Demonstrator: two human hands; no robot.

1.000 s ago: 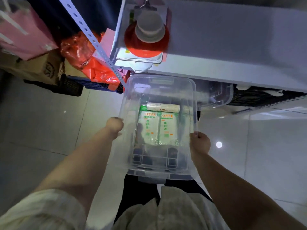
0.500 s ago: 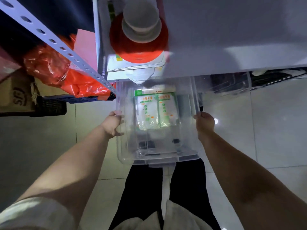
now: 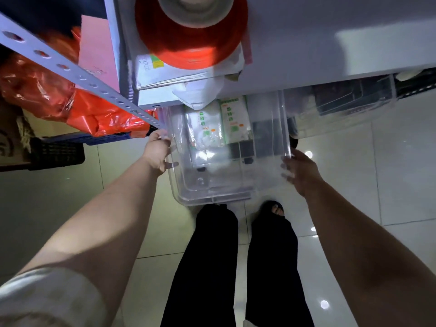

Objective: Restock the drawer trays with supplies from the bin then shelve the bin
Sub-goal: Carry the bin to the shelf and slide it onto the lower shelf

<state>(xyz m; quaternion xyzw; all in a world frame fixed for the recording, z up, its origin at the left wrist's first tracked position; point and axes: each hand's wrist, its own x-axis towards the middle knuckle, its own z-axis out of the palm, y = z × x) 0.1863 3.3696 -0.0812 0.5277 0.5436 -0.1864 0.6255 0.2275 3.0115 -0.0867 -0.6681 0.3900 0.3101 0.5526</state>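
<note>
A clear plastic bin sits low, its far half hidden under the white shelf board. Inside lie two white-and-green packets, partly covered by the shelf edge. My left hand grips the bin's left rim. My right hand lies against the bin's right near corner with fingers spread; whether it grips the rim I cannot tell.
A red tape roll and papers sit on the shelf board above the bin. Orange plastic bags, a perforated metal upright and a dark crate are at the left. Another clear bin stands under the shelf, right. My legs stand on the tile floor.
The bin has gone lower and farther under the shelf board. Both hands went forward with it; the right hand's fingers have loosened and spread at the corner.
</note>
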